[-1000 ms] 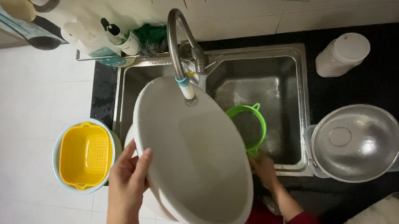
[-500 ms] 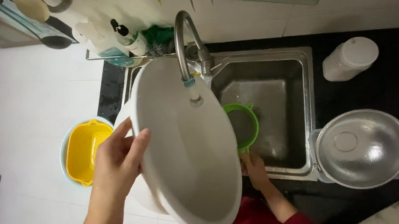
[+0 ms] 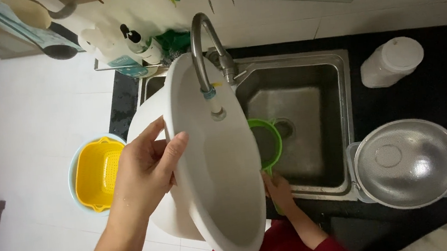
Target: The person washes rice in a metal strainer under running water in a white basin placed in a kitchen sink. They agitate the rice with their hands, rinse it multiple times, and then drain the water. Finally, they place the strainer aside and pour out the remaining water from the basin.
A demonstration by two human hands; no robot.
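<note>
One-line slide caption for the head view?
Left hand tilts a large white basin under the faucet while the right hand holds a green strainer in the sink.

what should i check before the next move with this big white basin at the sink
1. Left hand gripping the white basin at its rim: ok.
2. Right hand holding the green strainer by its handle: ok.
3. Faucet spout over the basin's inside: ok.
4. Water running: cannot tell.
5. Steadiness: not ok, the basin is tilted steeply, with only one hand seen on it.
6. Room in the sink: cannot tell, the basin hides the left part.
</note>
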